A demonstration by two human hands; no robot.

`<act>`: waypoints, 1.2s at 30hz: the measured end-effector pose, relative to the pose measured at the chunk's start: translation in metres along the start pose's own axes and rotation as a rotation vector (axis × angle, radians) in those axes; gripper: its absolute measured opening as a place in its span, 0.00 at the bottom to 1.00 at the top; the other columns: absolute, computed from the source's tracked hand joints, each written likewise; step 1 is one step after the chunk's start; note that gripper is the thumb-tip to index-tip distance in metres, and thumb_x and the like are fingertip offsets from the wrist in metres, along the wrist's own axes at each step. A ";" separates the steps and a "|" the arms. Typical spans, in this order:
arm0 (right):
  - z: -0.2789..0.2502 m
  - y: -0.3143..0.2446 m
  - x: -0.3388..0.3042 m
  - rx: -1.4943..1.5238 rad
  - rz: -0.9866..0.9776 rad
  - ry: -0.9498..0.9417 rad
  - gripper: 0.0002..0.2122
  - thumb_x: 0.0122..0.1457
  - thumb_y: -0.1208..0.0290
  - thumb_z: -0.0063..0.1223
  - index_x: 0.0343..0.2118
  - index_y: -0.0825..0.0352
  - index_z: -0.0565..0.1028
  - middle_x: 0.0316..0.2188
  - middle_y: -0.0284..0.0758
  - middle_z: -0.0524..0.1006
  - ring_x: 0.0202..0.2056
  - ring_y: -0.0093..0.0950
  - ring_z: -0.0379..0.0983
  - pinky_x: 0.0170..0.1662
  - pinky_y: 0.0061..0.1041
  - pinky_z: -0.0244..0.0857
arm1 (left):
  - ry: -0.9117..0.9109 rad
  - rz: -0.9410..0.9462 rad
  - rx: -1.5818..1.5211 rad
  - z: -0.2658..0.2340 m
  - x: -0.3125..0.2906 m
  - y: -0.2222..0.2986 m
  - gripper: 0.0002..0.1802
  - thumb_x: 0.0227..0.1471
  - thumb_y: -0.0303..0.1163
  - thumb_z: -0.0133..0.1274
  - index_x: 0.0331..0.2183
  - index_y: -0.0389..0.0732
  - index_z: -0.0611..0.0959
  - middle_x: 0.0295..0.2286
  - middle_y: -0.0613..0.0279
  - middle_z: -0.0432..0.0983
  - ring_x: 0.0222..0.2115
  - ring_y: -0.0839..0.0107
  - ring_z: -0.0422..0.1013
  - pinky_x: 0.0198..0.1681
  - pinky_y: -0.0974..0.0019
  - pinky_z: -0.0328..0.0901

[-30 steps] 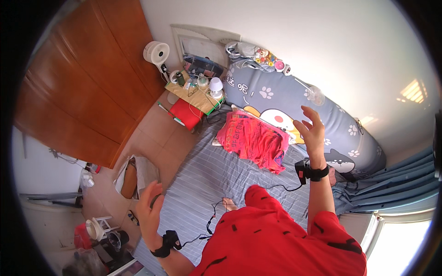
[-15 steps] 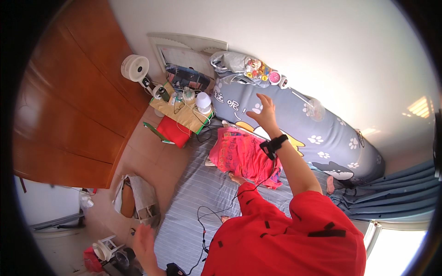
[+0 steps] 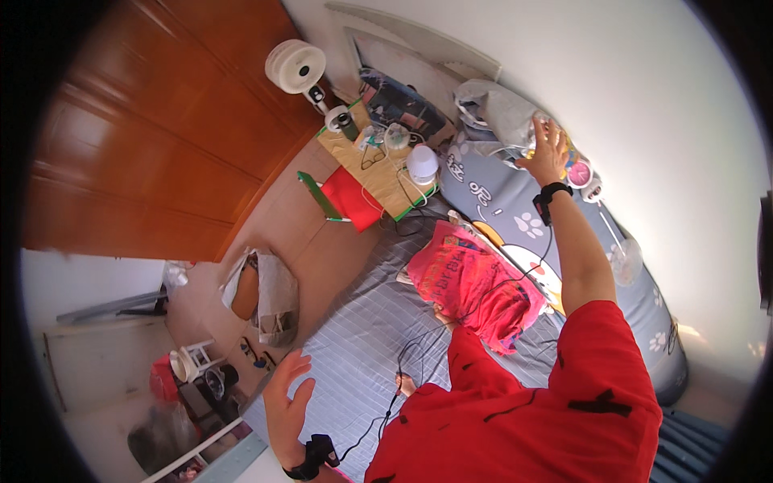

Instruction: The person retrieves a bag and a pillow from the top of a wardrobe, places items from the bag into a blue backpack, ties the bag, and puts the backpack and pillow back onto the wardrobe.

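My right hand [image 3: 547, 150] is stretched out to the far side, fingers spread and slightly curled. It is over the edge of a grey plastic bag [image 3: 501, 109] and some colourful packets, which it partly covers; whether it touches them I cannot tell. Beside it sit a round pink clock-like object [image 3: 579, 175] and a small white item [image 3: 593, 190], on top of a large grey padded headboard [image 3: 483, 181] with paw prints. My left hand [image 3: 286, 402] hangs at the lower left, holding nothing, with fingers apart. Both wrists wear black straps with cables.
A pink-red cloth [image 3: 467, 282] lies on the striped bed [image 3: 354, 354]. A small table [image 3: 362, 165] holds a white lamp [image 3: 422, 164] and glasses, with a red stool [image 3: 353, 197] beside it. Further left stand a white fan [image 3: 296, 68], a bag [image 3: 278, 294] and a wooden wardrobe [image 3: 161, 129].
My right hand has moved from above the headboard to the grey bag and packets. My left hand has risen further into view. The whole view has shifted and turned.
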State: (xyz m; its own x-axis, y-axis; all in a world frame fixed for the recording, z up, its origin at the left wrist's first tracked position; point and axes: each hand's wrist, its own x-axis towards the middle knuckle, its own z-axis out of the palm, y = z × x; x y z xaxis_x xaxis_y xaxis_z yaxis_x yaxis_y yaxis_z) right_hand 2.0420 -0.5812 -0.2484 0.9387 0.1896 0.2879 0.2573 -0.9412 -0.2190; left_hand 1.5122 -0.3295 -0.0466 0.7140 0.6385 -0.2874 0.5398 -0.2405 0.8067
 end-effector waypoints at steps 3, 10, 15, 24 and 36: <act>0.027 0.005 0.022 -0.069 -0.070 -0.038 0.54 0.27 0.65 0.75 0.61 0.40 0.54 0.64 0.33 0.49 0.63 0.46 0.45 0.55 0.59 0.50 | 0.018 -0.030 0.016 0.012 0.013 0.014 0.25 0.45 0.21 0.54 0.49 0.34 0.73 0.40 0.53 0.76 0.42 0.66 0.72 0.46 0.67 0.64; 0.062 0.011 0.033 -0.236 -0.084 -0.227 0.58 0.25 0.65 0.76 0.62 0.37 0.48 0.65 0.29 0.45 0.63 0.47 0.43 0.51 0.66 0.51 | 0.008 -0.094 0.042 0.034 0.038 0.029 0.26 0.44 0.21 0.54 0.48 0.34 0.74 0.40 0.52 0.76 0.42 0.66 0.72 0.46 0.66 0.64; 0.086 0.014 0.040 -0.308 -0.085 -0.213 0.58 0.25 0.63 0.76 0.62 0.38 0.48 0.65 0.30 0.46 0.62 0.47 0.45 0.50 0.64 0.54 | -0.023 -0.110 0.072 0.048 0.060 0.047 0.26 0.43 0.21 0.54 0.49 0.34 0.74 0.40 0.52 0.76 0.42 0.65 0.72 0.46 0.66 0.64; 0.120 0.022 0.047 -0.379 -0.145 -0.195 0.55 0.27 0.56 0.73 0.63 0.42 0.49 0.65 0.35 0.49 0.61 0.49 0.49 0.47 0.65 0.56 | -0.029 -0.145 0.067 0.080 0.090 0.058 0.27 0.43 0.20 0.53 0.49 0.34 0.73 0.41 0.51 0.75 0.43 0.64 0.72 0.47 0.65 0.64; 0.148 0.060 0.087 -0.388 -0.314 0.090 0.27 0.55 0.73 0.45 0.60 0.49 0.59 0.58 0.39 0.62 0.50 0.44 0.65 0.51 0.47 0.61 | -0.054 -0.190 0.074 0.085 0.094 0.061 0.27 0.46 0.20 0.50 0.51 0.33 0.70 0.44 0.52 0.73 0.45 0.64 0.70 0.51 0.65 0.62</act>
State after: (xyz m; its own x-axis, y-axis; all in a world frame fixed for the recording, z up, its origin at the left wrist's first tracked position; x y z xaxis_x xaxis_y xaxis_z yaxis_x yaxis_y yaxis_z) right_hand 2.1734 -0.5794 -0.3742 0.8020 0.4714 0.3668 0.4038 -0.8804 0.2485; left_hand 1.6501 -0.3462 -0.0688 0.6181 0.6380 -0.4592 0.6965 -0.1736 0.6962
